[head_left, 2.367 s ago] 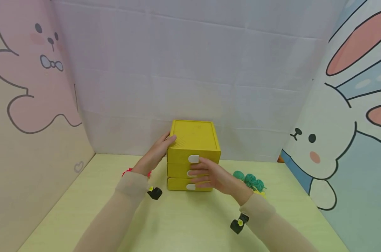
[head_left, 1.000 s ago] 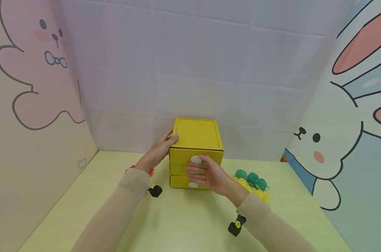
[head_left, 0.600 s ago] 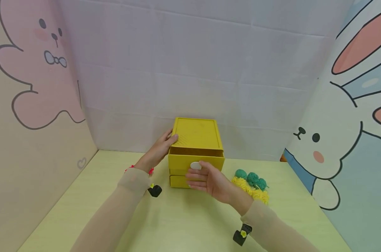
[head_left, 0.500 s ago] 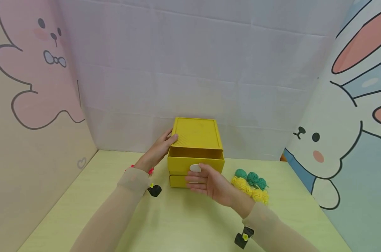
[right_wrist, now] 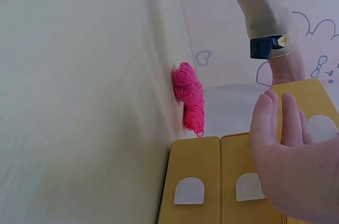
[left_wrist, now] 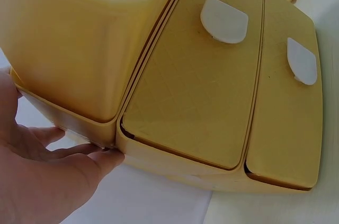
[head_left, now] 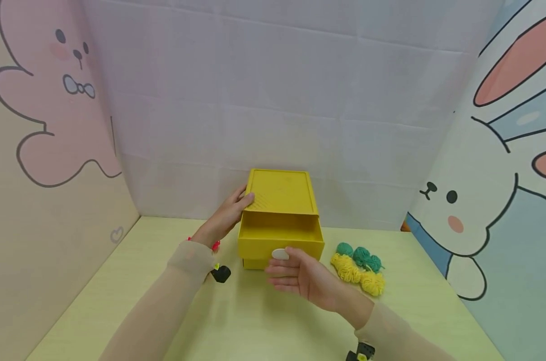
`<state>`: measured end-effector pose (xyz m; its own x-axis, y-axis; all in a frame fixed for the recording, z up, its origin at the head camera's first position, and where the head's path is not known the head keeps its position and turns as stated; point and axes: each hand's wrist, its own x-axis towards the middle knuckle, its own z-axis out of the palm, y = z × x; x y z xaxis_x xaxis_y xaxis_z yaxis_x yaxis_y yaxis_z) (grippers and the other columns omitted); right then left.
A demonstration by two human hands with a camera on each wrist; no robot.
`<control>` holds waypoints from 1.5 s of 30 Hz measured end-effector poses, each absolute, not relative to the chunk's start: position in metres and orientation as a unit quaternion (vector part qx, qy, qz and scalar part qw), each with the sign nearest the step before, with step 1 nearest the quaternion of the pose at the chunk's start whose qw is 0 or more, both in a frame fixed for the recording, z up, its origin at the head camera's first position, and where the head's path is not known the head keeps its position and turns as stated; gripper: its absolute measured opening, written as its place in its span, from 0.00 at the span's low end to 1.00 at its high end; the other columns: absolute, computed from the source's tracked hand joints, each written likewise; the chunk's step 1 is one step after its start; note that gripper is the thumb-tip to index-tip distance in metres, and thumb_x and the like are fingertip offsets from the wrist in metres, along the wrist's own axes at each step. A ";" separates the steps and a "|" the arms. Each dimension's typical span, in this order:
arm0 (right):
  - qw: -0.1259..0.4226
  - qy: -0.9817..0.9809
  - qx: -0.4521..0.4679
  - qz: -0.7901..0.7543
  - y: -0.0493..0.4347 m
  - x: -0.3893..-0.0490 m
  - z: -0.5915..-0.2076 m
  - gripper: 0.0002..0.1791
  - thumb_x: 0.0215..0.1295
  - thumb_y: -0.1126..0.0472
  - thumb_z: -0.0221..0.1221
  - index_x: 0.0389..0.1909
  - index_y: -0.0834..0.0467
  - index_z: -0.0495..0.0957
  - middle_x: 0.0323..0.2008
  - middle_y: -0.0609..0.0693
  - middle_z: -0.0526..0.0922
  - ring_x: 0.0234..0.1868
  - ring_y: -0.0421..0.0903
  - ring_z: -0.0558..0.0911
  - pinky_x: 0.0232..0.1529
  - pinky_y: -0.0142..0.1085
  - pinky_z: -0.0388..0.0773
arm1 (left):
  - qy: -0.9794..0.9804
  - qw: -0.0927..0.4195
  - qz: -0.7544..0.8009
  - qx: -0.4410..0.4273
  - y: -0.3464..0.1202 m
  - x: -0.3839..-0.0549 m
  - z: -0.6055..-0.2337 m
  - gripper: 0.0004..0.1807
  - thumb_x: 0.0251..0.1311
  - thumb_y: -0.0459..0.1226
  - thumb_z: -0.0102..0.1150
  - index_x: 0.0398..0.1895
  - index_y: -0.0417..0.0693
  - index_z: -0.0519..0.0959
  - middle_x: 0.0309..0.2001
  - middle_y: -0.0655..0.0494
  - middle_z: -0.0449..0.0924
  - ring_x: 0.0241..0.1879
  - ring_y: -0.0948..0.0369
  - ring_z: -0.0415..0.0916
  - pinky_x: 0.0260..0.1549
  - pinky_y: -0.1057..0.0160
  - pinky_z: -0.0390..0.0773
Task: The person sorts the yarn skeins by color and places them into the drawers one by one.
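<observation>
By the left hand (head_left: 224, 219), the yellow cabinet (head_left: 282, 189) on the tabletop (head_left: 259, 323) is gripped; by the right hand (head_left: 312, 282), the handle (head_left: 279, 254) of its top drawer (head_left: 257, 250) is pinched. Pulled farther out, that drawer can be reached into.

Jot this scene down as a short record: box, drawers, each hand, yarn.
Box: yellow, three drawers
Top drawer: pulled open
Middle drawer: shut
Bottom drawer: shut
Left hand: grips the box's left side, thumb on top
Right hand: at the top handle, exact grip unclear
Green yarn: right of the box
Yellow yarn: in front of the green
Pink yarn: left of the box
</observation>
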<state>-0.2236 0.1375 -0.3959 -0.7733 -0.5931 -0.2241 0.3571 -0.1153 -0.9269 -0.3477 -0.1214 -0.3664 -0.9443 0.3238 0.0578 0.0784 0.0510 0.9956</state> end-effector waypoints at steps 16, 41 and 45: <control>0.339 0.583 -0.099 -0.731 0.139 -0.200 -0.394 0.38 0.82 0.38 0.50 0.71 0.67 0.74 0.66 0.61 0.82 0.67 0.59 0.81 0.67 0.44 0.79 | 0.720 0.093 0.673 0.141 -0.122 -0.346 -0.366 0.40 0.83 0.53 0.48 0.89 0.59 0.44 0.83 0.46 0.56 0.79 0.47 0.61 0.80 0.42 0.56; 0.358 0.689 -0.152 -0.611 0.226 -0.199 -0.404 0.29 0.86 0.49 0.49 0.73 0.66 0.71 0.68 0.63 0.79 0.66 0.62 0.81 0.65 0.49 0.81 | 0.725 0.097 0.668 0.137 -0.124 -0.347 -0.366 0.41 0.83 0.55 0.48 0.89 0.61 0.42 0.84 0.47 0.53 0.80 0.47 0.57 0.80 0.41 0.54; 0.325 0.739 -0.141 -0.573 0.251 -0.205 -0.404 0.30 0.85 0.49 0.51 0.74 0.67 0.70 0.68 0.63 0.79 0.65 0.63 0.81 0.63 0.50 0.82 | 0.726 0.099 0.667 0.136 -0.124 -0.346 -0.366 0.41 0.83 0.55 0.47 0.89 0.61 0.42 0.84 0.47 0.53 0.80 0.47 0.57 0.80 0.41 0.54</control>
